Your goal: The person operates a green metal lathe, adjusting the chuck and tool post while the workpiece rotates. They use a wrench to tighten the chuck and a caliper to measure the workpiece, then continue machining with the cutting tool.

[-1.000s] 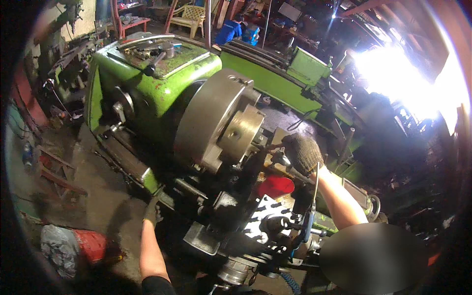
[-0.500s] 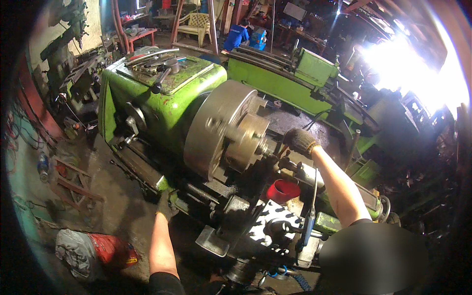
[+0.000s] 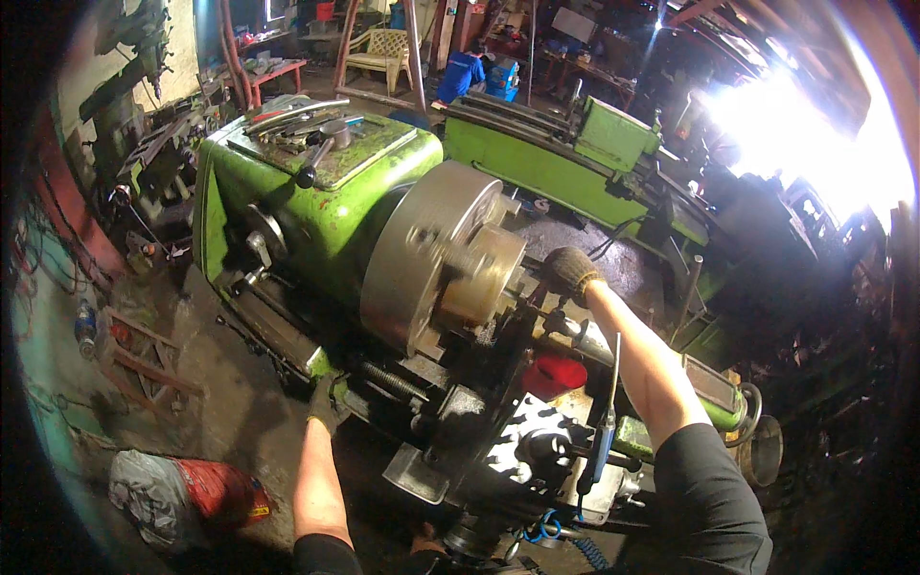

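A green lathe carries a big steel chuck (image 3: 422, 259), its jaws smeared by motion. The chuck holds a thick, dull metal cylinder (image 3: 484, 276). Just right of that cylinder, my gloved right hand (image 3: 570, 274) is curled closed above the silver tailstock quill (image 3: 586, 337); its fingertips and whatever they hold are hidden. Low on the lathe's front, my gloved left hand (image 3: 329, 401) closes around a part beside a green bracket (image 3: 322, 362); the gripped part is covered. A red cup (image 3: 554, 377) sits between the tailstock and the bolted tool post (image 3: 532, 439).
A blue-handled tool (image 3: 604, 446) stands beside the tool post. Loose tools lie on the headstock (image 3: 316, 144). On the floor at left are a grey and red sack (image 3: 192, 494) and a rusty frame (image 3: 149, 364). Behind stands another green machine (image 3: 546, 158); a person in blue (image 3: 462, 75) is farther back.
My right hand has moved left, closer to the cylinder, and my dark right sleeve has come into view. The left hand keeps its place. The jaws and cylinder stay blurred.
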